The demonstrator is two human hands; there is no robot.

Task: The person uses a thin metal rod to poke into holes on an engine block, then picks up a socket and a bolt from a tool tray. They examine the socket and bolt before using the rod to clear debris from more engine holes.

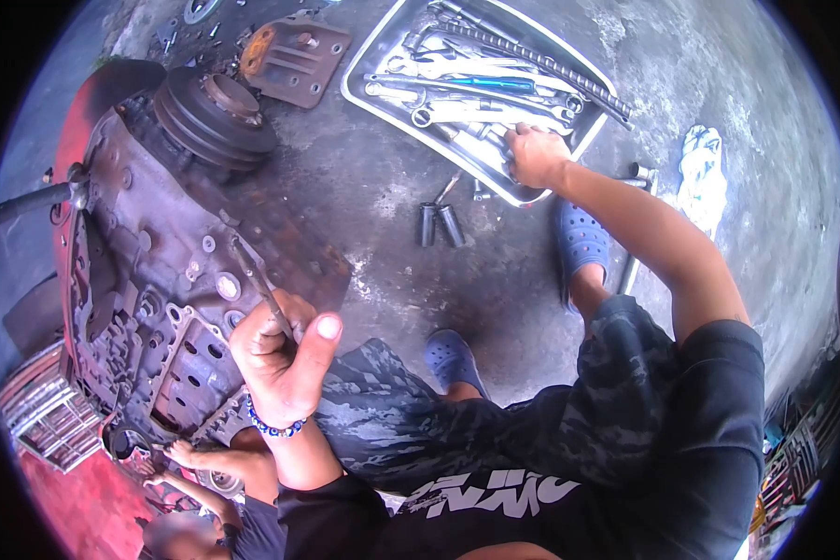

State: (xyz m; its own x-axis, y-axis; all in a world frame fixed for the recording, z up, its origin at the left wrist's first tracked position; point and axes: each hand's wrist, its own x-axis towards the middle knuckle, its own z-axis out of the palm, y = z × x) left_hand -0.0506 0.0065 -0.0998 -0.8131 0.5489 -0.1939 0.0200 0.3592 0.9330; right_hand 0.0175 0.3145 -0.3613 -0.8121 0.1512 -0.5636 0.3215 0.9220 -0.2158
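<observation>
My left hand (285, 359), with a beaded bracelet at the wrist, is closed around a thin dark metal rod (263, 285). The rod points up and left, over a large greasy engine block (173, 224). My right hand (537, 157) reaches into the near right corner of a white-rimmed tray (369, 58). Its fingers are curled down among the tools, and what they grip is hidden. Several wrenches (467, 70) and a long ridged bar (541, 58) lie in the tray. Two dark cylinders (440, 225) are on the floor below it.
A ribbed pulley (205, 117) sticks out of the engine block. Beyond it is a rusty bracket (308, 61). Another person's hands (182, 455) are at the block's lower end. A white cloth (702, 177) and a metal bar tool (631, 271) lie on the right.
</observation>
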